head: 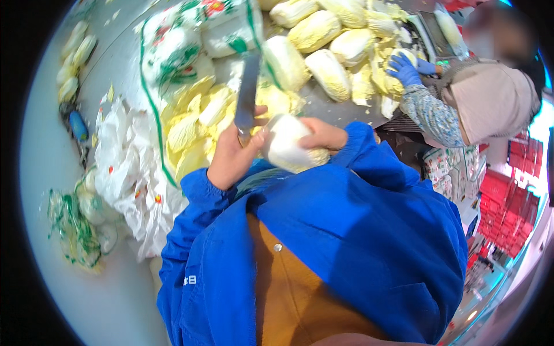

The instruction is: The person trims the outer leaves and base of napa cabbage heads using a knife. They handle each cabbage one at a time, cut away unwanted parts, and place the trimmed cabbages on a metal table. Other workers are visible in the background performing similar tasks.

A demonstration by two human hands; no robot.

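Note:
My left hand [236, 151] is closed around the handle of a broad-bladed knife [247, 88]. The blade points away from me, over a heap of loose yellow napa cabbage leaves [186, 134]. My right hand [324, 135] grips a pale napa cabbage [285, 140] by its right side, near its white base. The cabbage is close to my chest, beside the knife handle, and partly blurred. Whether the knife touches it, I cannot tell.
Whole napa cabbages [315, 31] are piled on the metal table [316, 97]. Printed plastic bags [181, 47] lie beyond the leaves, crumpled white bags [130, 160] at left. A co-worker in blue gloves [405, 71] handles cabbage at right. A blue bottle-like object [78, 125] lies far left.

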